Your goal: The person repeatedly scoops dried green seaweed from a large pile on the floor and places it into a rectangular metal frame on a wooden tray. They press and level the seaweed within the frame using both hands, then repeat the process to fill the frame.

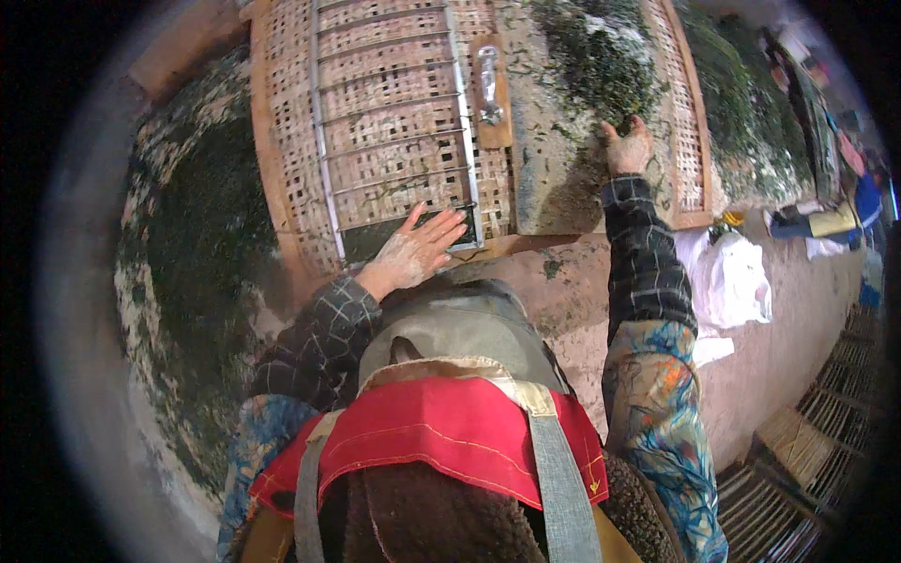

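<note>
A metal frame with several crossbars [461, 105] lies on a woven, perforated tray [288, 141] before me. My left hand [415, 246] rests flat, fingers apart, over its nearest section, which holds a thin dark green layer. My right hand [628, 148] reaches to the near edge of a heap of dark green, leafy or seaweed-like matter [598, 63] on a speckled board [556, 190]; its thumb and a finger are spread at the heap, and whether it pinches any is not clear. Between frame and board lies a small wooden block with a metal handle [487, 91].
Dark green matter covers a wide surface at left [211, 211], with more at upper right [746, 105]. White plastic bags [735, 281] stand right of my sleeve. Slatted racks [760, 507] lie at lower right. Another person [862, 197] is at the far right.
</note>
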The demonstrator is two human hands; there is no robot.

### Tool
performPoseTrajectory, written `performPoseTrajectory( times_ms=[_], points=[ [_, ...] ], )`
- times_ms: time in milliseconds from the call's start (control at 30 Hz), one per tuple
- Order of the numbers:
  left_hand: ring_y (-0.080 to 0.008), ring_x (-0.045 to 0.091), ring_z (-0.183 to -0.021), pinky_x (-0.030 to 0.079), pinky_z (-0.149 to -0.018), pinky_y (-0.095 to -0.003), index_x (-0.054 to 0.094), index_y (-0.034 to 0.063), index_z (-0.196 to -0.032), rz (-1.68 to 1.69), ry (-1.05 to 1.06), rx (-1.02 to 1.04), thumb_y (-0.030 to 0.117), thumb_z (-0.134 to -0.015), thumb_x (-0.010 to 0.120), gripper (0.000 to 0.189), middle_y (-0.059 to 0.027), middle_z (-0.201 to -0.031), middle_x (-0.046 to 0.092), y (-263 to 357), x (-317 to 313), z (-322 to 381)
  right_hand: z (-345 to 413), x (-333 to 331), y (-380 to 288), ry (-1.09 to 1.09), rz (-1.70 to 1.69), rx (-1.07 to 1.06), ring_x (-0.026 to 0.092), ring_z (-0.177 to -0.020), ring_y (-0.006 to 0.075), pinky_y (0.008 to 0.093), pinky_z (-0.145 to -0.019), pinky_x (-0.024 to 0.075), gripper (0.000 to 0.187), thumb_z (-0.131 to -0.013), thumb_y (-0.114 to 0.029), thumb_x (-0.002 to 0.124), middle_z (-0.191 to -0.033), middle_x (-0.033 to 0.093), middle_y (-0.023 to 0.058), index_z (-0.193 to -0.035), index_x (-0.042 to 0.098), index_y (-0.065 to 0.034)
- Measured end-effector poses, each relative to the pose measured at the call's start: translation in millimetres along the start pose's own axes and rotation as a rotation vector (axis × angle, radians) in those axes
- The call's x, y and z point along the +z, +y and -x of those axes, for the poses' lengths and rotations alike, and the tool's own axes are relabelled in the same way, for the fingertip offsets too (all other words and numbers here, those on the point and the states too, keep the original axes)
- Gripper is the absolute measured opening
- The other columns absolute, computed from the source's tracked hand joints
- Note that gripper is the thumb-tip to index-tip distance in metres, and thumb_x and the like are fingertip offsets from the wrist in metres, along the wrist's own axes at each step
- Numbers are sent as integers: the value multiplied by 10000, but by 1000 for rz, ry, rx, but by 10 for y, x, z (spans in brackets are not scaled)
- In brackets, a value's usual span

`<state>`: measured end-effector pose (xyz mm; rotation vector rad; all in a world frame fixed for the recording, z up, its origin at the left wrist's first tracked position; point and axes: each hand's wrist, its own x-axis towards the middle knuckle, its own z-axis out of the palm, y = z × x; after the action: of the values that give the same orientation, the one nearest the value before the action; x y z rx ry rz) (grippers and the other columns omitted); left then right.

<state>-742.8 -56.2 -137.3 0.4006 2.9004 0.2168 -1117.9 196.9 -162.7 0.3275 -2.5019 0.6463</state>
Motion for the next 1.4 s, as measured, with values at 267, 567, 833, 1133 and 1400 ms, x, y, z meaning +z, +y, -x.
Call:
performPoseTrajectory(
  times_ms=[267, 567, 833, 1133, 1400],
  points=[
    [-294, 118, -1461, 50, -1147, -553, 188, 88, -1508, 110, 409, -467, 261, -781, 717, 915, -122, -1570, 170, -125, 47, 928, 527, -441, -483, -255, -786, 83, 618, -768, 146, 301, -671, 516, 215, -847, -83, 667, -891, 656, 84, -1039, 640, 9],
    [-305, 78, -1464, 67, -1142, -538, 118, 80, -1517, 181, 479, -669, 224, -741, 784, 1033, -116, -1584, 90, -240, 363, 1207, 2051, -652, -2279, -910, -982, -456, 602, -777, 134, 289, -650, 503, 370, -825, 18, 662, -989, 617, 61, -1170, 558, -65],
    [-292, 111, -1460, 75, -1146, -552, 188, 121, -1508, 126, 477, -572, 235, -758, 753, 946, -99, -1578, 132, -182, 328, 1081, 2016, -1129, -1527, -1289, -1034, 625, 667, -677, 188, 290, -551, 542, 248, -949, -205, 559, -877, 680, 132, -1062, 585, 14],
    [-275, 194, -1438, 115, -1150, -540, 295, 127, -1468, 138, 501, -408, 401, -744, 732, 889, -89, -1539, 248, -281, 321, 666, 2620, -1022, -1793, -1127, -1172, 971, 641, -644, 176, 269, -538, 534, 204, -931, -164, 583, -881, 655, 121, -1038, 572, 9],
    [-276, 285, -1395, 178, -1133, -502, 423, 108, -1372, 159, 572, -459, 375, -802, 700, 688, -85, -1495, 335, -352, 487, 618, 2625, -1051, -2123, -1394, -1296, 929, 596, -542, 147, 258, -461, 477, 211, -932, -200, 593, -763, 636, 73, -978, 591, 6]
  ],
)
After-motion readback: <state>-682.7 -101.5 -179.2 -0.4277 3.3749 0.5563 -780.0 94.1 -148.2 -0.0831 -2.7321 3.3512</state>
